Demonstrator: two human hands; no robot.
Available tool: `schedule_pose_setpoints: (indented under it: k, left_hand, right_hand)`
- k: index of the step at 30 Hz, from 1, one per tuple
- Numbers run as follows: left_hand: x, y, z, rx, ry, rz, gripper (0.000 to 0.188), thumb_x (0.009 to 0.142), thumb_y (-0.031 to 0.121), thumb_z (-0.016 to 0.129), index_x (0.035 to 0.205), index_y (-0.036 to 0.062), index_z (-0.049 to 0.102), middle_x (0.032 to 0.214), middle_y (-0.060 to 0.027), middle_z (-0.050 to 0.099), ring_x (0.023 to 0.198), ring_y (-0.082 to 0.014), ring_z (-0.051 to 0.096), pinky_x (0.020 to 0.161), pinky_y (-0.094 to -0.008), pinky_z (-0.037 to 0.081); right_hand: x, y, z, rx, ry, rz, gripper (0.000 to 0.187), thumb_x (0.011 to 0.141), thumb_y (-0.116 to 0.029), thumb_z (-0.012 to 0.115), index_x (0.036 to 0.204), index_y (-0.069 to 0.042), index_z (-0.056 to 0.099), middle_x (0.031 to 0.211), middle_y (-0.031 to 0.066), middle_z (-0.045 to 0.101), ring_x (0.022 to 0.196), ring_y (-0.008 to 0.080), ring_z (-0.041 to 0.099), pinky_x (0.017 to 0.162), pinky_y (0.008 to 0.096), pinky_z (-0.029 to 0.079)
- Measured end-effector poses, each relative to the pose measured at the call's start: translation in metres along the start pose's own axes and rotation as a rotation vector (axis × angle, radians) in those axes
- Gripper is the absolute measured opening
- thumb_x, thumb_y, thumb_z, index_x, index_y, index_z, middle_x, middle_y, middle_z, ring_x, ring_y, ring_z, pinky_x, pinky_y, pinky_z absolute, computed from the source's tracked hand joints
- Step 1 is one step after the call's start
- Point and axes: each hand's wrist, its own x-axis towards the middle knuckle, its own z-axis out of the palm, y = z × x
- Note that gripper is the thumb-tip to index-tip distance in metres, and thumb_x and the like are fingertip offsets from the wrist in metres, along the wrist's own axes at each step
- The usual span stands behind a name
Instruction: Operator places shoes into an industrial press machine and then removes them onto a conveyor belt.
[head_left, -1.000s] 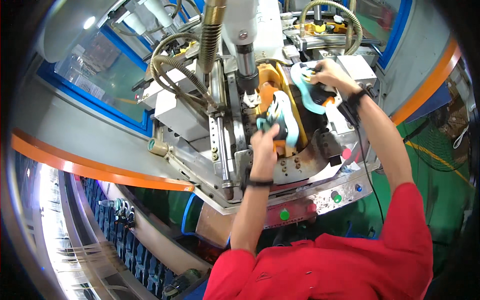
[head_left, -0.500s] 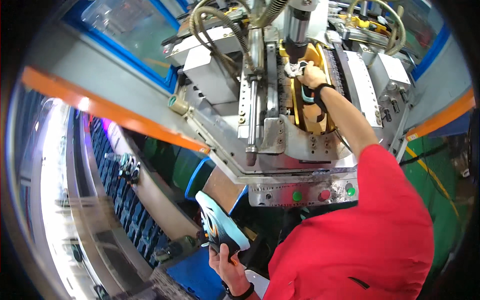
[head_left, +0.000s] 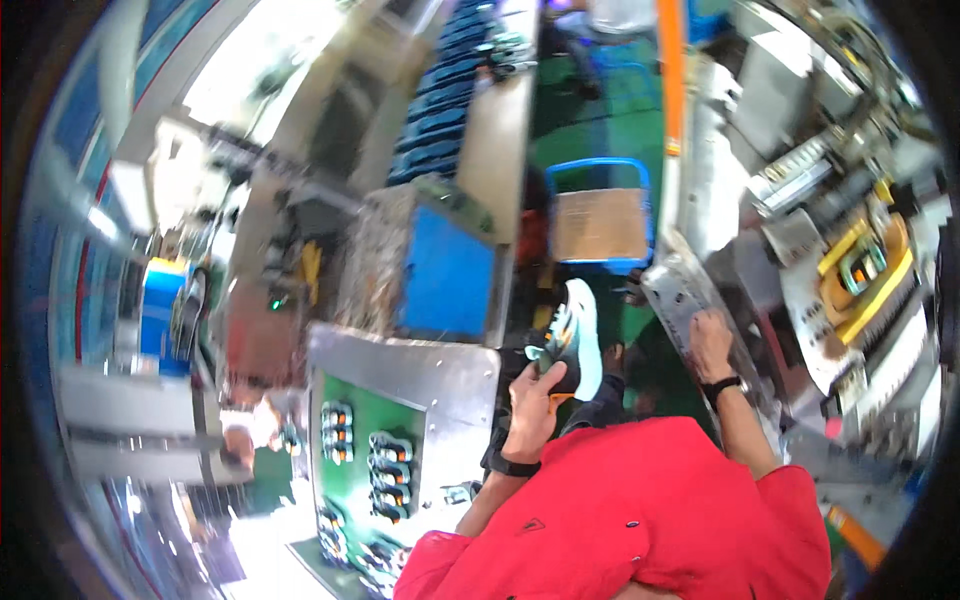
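Observation:
My left hand [head_left: 533, 405] is closed round the heel end of a sneaker [head_left: 578, 345], dark at the heel with a pale blue sole and orange marks, its toe pointing away from me. My right hand [head_left: 711, 345] rests on the metal control panel [head_left: 682, 290] along the machine's front edge. Its fingers look loosely spread and hold nothing I can see; blur and the hand itself hide any button beneath. Farther right, another shoe [head_left: 862, 270] sits between the yellow pads [head_left: 880, 300] of the machine.
A blue-framed stool [head_left: 600, 215] with a brown top stands ahead. To its left runs a conveyor [head_left: 437, 120] carrying shoes at its far end. A metal-edged table [head_left: 460, 385] with several rows of shoes [head_left: 390, 475] on green lies at my left, beside a blue box [head_left: 447, 275].
My view has swung left, putting the machine at the right. My right hand has left the shoe in the machine and come down to the panel. The left hand still holds the sneaker.

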Motion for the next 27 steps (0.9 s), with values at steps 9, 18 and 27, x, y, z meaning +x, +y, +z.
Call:
schedule_pose_setpoints:
  k: [9,18,27]
  left_hand:
    - [-0.019,-0.04,-0.148,-0.312,0.447,0.119,0.029,0.083,0.0,0.068,0.11,-0.008,0.061,0.102,-0.0136,0.066,0.09,-0.023,0.067,0.08,-0.0339,0.055]
    - [0.005,-0.054,-0.378,-0.341,0.903,0.245,0.027,0.076,0.001,0.072,0.102,-0.0048,0.064,0.09,-0.0125,0.067,0.076,-0.0244,0.068,0.067,-0.0365,0.056]
    - [0.088,-0.077,-0.59,0.238,1.376,0.313,0.056,0.074,0.016,0.07,0.122,-0.0036,0.049,0.099,-0.0209,0.065,0.09,-0.0357,0.065,0.08,-0.0433,0.051]
  right_hand:
    - [0.004,0.03,0.028,0.031,-0.099,-0.008,0.011,0.086,-0.011,0.057,0.094,-0.005,0.062,0.096,0.0157,0.061,0.09,0.0346,0.059,0.081,0.0425,0.048]
    - [0.185,-0.261,-0.048,0.566,0.061,-0.514,0.014,0.092,-0.006,0.062,0.105,-0.001,0.061,0.095,0.0084,0.065,0.087,0.0167,0.064,0.077,0.0284,0.051]
    - [0.316,-0.707,-0.036,0.418,-0.135,-1.071,0.035,0.085,-0.02,0.07,0.113,0.001,0.064,0.096,0.0071,0.07,0.087,0.0135,0.064,0.082,0.028,0.049]
